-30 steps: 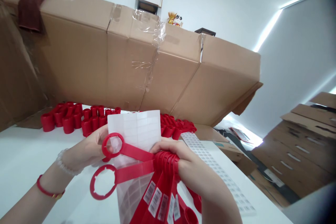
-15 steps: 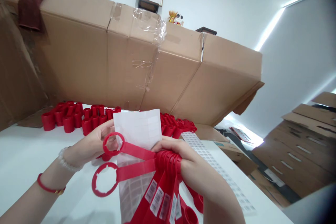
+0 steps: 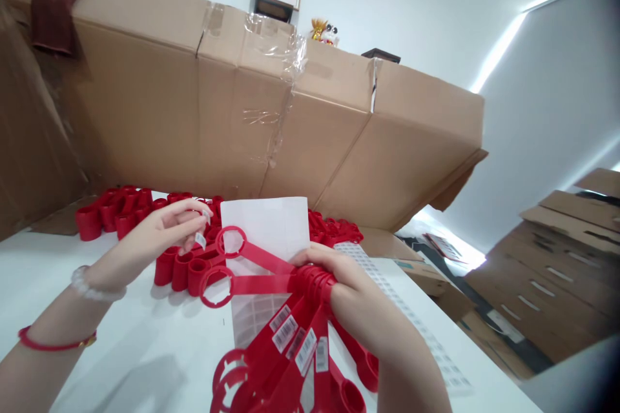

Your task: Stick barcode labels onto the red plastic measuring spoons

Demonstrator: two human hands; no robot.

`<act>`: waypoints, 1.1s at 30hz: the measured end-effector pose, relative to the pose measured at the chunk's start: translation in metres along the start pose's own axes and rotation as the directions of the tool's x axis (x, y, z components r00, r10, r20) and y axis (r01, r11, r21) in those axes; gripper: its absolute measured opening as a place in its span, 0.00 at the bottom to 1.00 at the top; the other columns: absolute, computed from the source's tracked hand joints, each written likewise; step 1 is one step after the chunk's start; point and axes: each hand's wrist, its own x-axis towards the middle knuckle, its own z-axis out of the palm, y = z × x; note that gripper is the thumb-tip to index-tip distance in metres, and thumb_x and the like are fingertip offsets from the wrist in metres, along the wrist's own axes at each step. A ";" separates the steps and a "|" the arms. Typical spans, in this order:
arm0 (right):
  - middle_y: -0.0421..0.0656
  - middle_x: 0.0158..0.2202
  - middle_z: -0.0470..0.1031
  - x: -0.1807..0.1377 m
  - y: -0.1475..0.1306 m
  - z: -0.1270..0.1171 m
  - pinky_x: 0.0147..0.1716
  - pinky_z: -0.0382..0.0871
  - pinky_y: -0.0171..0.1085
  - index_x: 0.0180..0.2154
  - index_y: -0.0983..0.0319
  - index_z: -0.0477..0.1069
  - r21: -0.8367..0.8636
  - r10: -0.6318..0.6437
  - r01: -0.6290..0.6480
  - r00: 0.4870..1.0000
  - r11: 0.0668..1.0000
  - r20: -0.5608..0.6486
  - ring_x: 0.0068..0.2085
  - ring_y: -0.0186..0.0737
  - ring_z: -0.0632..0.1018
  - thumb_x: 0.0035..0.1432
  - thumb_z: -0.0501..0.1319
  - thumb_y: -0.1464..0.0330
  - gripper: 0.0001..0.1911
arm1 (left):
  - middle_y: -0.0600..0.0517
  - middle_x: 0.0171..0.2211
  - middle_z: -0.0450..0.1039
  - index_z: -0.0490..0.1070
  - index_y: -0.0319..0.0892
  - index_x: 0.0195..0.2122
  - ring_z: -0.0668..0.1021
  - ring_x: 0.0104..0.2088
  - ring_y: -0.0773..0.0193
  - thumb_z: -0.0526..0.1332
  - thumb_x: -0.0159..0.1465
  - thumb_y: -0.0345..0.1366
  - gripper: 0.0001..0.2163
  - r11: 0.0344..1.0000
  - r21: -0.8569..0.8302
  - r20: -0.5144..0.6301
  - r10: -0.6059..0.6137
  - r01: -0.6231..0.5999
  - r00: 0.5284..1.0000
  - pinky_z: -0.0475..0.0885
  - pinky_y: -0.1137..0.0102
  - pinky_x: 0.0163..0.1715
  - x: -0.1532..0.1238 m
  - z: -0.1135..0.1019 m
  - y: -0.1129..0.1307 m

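Your left hand [image 3: 169, 226] is raised over the left of the bench [image 3: 43, 284], fingers [image 3: 191, 206] pinched closed on a small white label [image 3: 200, 240]. Beaded bracelet [image 3: 92, 287] and red cord bracelet [image 3: 53, 342] on that wrist. Your right hand [image 3: 351, 297] has its fingers wrapped shut round a bundle of red plastic ring-ended straps [image 3: 310, 284], held near the middle of the bench, just right of centre. Two rings fan out left from the bundle, more rings and red cup ends hang toward you, and white barcode stickers [image 3: 285, 333] sit on the straps. Behind and under the bundle is a white label backing sheet [image 3: 259, 226], gridded at its lower part. Long label sheet [image 3: 394, 300] lies on the bench to the right, beside your right hand. Red plastic cups [image 3: 179, 274] stand just under your left hand, with more red cups [image 3: 90, 222] in rows along the far edge. Past them, a wall of cardboard boxes [image 3: 145, 103] with a maroon cloth [image 3: 55, 10] draped on top at far left. Flattened cardboard [image 3: 542, 284] lies off to the right.
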 end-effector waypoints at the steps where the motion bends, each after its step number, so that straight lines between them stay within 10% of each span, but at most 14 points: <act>1: 0.39 0.42 0.77 0.000 0.001 0.000 0.47 0.67 0.37 0.33 0.58 0.75 -0.012 0.005 -0.005 1.000 1.000 -0.018 0.45 0.39 0.75 0.50 0.49 0.81 0.19 | 0.58 0.24 0.64 0.74 0.49 0.40 0.65 0.24 0.70 0.66 0.63 0.50 0.12 1.000 0.022 -0.056 0.012 -0.010 0.998 0.64 0.80 0.23 -0.001 -0.005 0.002; 6: 0.41 0.41 0.77 0.000 0.000 0.004 0.47 0.66 0.39 0.33 0.59 0.75 -0.070 -0.004 0.001 0.999 0.998 -0.050 0.45 0.41 0.75 0.45 0.48 0.83 0.22 | 0.59 0.19 0.59 0.75 0.49 0.41 0.61 0.20 0.72 0.64 0.64 0.50 0.12 0.994 0.097 -0.250 0.073 -0.050 0.966 0.62 0.82 0.21 -0.027 -0.004 0.026; 12: 0.40 0.42 0.76 0.002 -0.004 0.012 0.46 0.66 0.38 0.34 0.58 0.76 -0.060 -0.018 0.016 0.999 0.998 -0.034 0.44 0.39 0.75 0.45 0.47 0.82 0.24 | 0.53 0.41 0.78 0.67 0.53 0.52 0.68 0.18 0.71 0.70 0.56 0.52 0.25 0.980 0.187 0.092 -0.078 0.060 0.993 0.59 0.78 0.11 -0.054 0.054 0.040; 16: 0.40 0.43 0.76 0.003 -0.006 0.015 0.46 0.66 0.38 0.34 0.58 0.75 -0.082 -0.019 0.015 0.999 0.996 -0.039 0.44 0.38 0.74 0.46 0.47 0.82 0.23 | 0.56 0.32 0.78 0.65 0.51 0.49 0.63 0.17 0.72 0.67 0.59 0.51 0.21 0.977 0.207 -0.016 -0.046 0.048 0.999 0.59 0.78 0.16 -0.053 0.076 0.036; 33: 0.38 0.41 0.76 -0.003 -0.005 0.017 0.43 0.65 0.37 0.36 0.56 0.75 -0.104 0.013 -0.022 0.996 0.994 -0.088 0.42 0.37 0.75 0.49 0.48 0.81 0.23 | 0.61 0.27 0.72 0.63 0.52 0.47 0.62 0.20 0.70 0.65 0.63 0.46 0.15 0.977 0.207 -0.092 -0.029 0.048 0.995 0.58 0.74 0.20 -0.051 0.090 0.019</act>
